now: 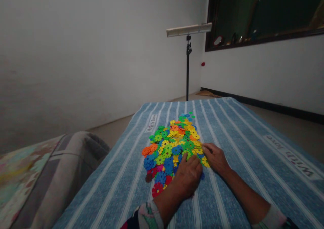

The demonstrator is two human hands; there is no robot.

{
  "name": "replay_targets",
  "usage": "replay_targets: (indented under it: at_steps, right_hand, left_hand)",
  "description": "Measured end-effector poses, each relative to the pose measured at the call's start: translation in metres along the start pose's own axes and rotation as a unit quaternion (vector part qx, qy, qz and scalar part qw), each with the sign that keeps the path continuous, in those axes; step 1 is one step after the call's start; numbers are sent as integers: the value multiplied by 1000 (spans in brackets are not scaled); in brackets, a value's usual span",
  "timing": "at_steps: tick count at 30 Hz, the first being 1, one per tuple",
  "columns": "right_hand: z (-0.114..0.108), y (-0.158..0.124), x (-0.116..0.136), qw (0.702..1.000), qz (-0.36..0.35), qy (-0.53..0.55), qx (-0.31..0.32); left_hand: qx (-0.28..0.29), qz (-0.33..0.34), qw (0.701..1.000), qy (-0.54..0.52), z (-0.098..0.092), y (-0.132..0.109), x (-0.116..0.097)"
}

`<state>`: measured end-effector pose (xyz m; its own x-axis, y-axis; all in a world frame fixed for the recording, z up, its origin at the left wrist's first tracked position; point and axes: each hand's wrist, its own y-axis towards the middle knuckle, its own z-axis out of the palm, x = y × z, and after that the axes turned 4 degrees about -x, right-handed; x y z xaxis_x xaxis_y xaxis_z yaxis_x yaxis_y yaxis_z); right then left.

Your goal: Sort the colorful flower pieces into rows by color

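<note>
A heap of plastic snowflake building discs (165, 151), flat and notched like flowers, lies on the striped cloth. Yellow, green, blue, orange and red ones overlap. Over the heap's near right part is my left hand (188, 175), back upward, with its fingers curled down. Whatever its fingertips hold is hidden. At the heap's right edge, my right hand (217, 159) has its fingers pinched together against a yellow snowflake disc (198, 143). More yellow discs (205, 161) lie just below those fingertips. A red disc (157, 190) sits near my left wrist.
The blue-and-white striped cloth (121, 175) covers a long table. Beyond its far end stands a black pole (187, 70) carrying a flat panel lamp (189, 30). Grey bedding or covered furniture (73, 168) is at the left. A dark window (265, 13) is at the upper right.
</note>
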<state>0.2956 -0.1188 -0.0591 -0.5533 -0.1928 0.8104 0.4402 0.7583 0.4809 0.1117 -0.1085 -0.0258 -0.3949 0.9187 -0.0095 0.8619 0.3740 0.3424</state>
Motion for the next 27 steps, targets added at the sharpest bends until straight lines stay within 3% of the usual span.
replay_targets:
  at_steps: [5, 10, 15, 27]
  right_hand:
    - [-1, 0, 0, 1000, -12, -9, 5]
    - [-3, 0, 4, 999, -25, -18, 20]
    - [-3, -2, 8, 999, -34, -27, 28]
    - [1, -3, 8, 998, -50, -43, 19]
  left_hand:
    - [-7, 33, 999, -5, -1, 3, -20]
    - [-40, 62, 996, -41, 14, 4, -33]
    - [-76, 49, 995, -46, 26, 0, -28]
    - [-112, 72, 990, -45, 36, -7, -14]
